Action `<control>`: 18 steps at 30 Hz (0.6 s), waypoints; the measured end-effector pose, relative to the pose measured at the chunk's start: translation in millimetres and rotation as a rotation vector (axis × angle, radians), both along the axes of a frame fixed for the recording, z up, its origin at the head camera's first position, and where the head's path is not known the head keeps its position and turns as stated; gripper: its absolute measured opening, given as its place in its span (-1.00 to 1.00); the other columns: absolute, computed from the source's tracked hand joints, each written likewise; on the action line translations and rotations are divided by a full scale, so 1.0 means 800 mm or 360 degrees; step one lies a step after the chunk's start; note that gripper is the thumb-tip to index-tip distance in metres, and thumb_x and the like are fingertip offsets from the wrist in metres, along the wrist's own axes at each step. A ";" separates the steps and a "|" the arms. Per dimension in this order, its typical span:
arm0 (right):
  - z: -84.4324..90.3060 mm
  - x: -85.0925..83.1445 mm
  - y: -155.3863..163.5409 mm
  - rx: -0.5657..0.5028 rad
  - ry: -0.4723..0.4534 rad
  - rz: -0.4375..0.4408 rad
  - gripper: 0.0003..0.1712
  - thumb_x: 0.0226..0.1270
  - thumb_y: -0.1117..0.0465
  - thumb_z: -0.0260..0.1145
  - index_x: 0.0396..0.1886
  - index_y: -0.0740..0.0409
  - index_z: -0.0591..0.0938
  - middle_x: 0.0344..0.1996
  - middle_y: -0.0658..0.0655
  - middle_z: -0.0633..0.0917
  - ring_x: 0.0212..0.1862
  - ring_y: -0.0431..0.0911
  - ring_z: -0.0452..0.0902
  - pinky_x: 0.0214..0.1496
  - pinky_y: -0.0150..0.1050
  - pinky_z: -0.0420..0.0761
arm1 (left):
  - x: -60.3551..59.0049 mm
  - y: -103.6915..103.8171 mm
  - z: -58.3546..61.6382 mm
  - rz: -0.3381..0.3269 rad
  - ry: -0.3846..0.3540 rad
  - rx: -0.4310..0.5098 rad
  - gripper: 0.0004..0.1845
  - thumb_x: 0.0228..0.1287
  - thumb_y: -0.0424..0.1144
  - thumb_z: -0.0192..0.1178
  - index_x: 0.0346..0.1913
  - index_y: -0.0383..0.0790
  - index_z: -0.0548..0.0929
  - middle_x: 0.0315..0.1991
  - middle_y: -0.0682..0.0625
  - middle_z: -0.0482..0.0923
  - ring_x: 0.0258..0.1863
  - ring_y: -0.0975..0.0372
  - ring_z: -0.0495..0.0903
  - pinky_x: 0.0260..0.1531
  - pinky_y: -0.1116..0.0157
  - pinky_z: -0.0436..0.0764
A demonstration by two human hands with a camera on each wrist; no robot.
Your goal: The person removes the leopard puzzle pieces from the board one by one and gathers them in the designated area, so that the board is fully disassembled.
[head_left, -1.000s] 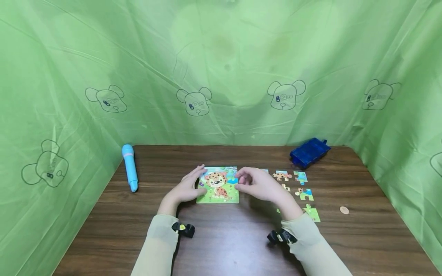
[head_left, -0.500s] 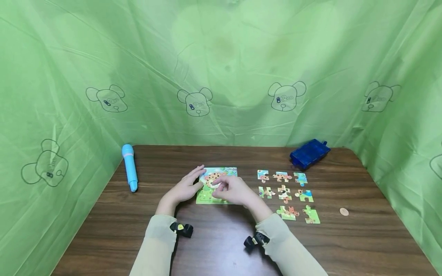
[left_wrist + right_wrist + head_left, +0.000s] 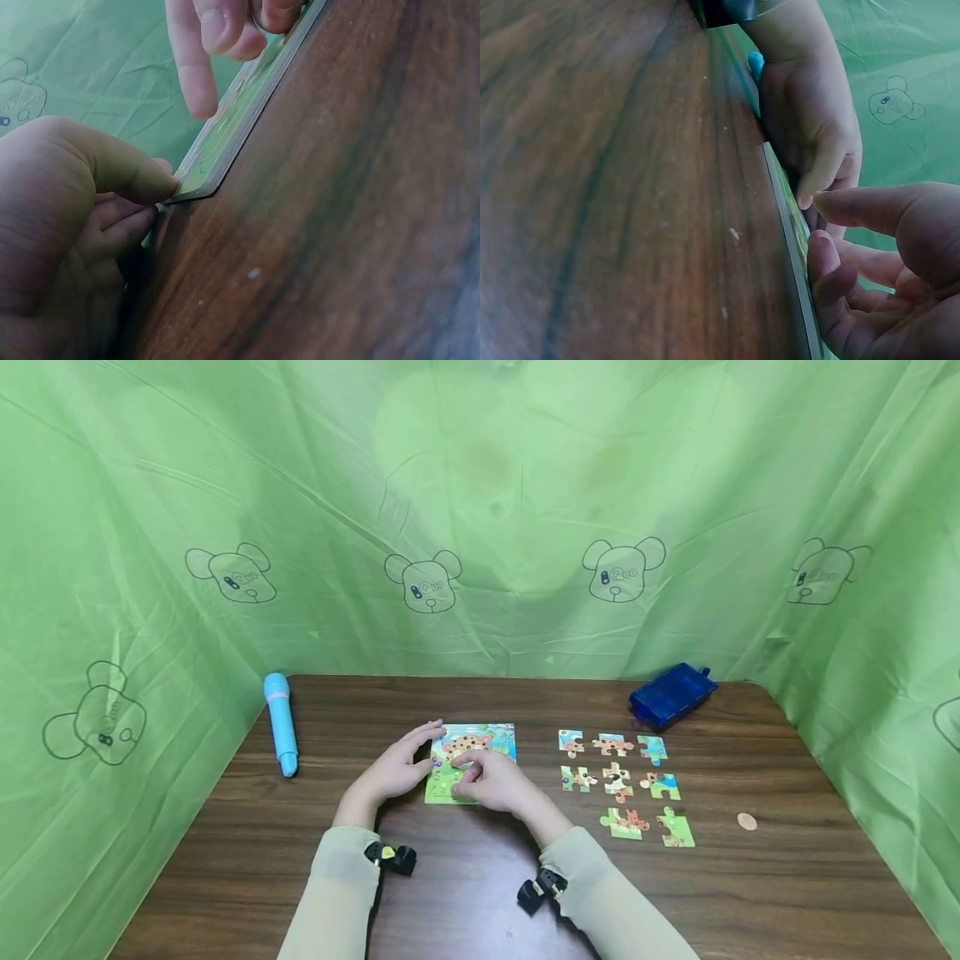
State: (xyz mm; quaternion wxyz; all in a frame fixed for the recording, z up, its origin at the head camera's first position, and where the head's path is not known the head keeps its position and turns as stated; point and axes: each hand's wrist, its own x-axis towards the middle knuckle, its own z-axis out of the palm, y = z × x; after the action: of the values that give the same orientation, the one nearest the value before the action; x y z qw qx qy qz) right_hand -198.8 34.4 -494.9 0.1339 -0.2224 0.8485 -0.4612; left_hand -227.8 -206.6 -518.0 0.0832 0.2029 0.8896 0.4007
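Observation:
A square leopard puzzle board [image 3: 444, 790] lies flat mid-table. My left hand [image 3: 388, 779] rests along its left edge; its fingers reach towards the far left corner, and in the left wrist view the thumb [image 3: 142, 176] touches the board's corner. Over the lower middle of the picture is my right hand [image 3: 498, 783], thumb and index finger a little apart and pointing down at the surface. In the right wrist view those fingertips [image 3: 823, 251] hover at or just on the board. Whether a puzzle piece sits between them is hidden.
Several loose jigsaw pieces [image 3: 617, 779] lie in rows to the right of the board. Beyond them are a blue translucent box [image 3: 672, 695] and a small round tan disc [image 3: 746, 821]. A light-blue toy microphone [image 3: 282, 727] lies far left. Green curtains [image 3: 495, 527] enclose the table.
My right hand has moved left from the board's right edge to over its lower middle, uncovering the loose pieces. The left hand stays at the left edge, its thumb drawn back slightly.

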 end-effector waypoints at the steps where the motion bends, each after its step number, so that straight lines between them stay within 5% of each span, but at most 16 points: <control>1: -0.001 0.000 0.000 -0.0001 -0.0014 0.0000 -0.49 0.27 0.30 0.58 0.21 0.37 0.75 -0.43 -0.01 0.74 -0.47 -0.30 0.54 -0.40 -0.38 0.56 | 0.000 0.000 0.000 -0.0001 0.0005 0.0000 -0.38 0.52 -0.43 0.22 0.60 -0.30 0.46 0.72 -0.16 0.22 0.73 -0.08 0.11 0.65 -0.21 0.14; 18: -0.008 0.003 -0.001 0.0013 -0.0048 -0.0017 -0.56 0.28 0.36 0.57 0.17 0.31 0.76 -0.43 -0.03 0.68 -0.46 -0.29 0.53 -0.37 -0.39 0.55 | -0.001 -0.001 -0.003 -0.0010 0.0027 0.0001 -0.37 0.50 -0.44 0.20 0.59 -0.33 0.45 0.71 -0.17 0.23 0.72 -0.10 0.13 0.64 -0.21 0.16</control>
State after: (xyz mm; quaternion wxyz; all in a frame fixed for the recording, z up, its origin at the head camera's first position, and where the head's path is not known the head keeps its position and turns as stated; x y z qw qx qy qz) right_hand -196.4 33.7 -501.3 0.1451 -0.2103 0.8494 -0.4617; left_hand -228.7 -207.1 -520.1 0.0768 0.2091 0.8895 0.3990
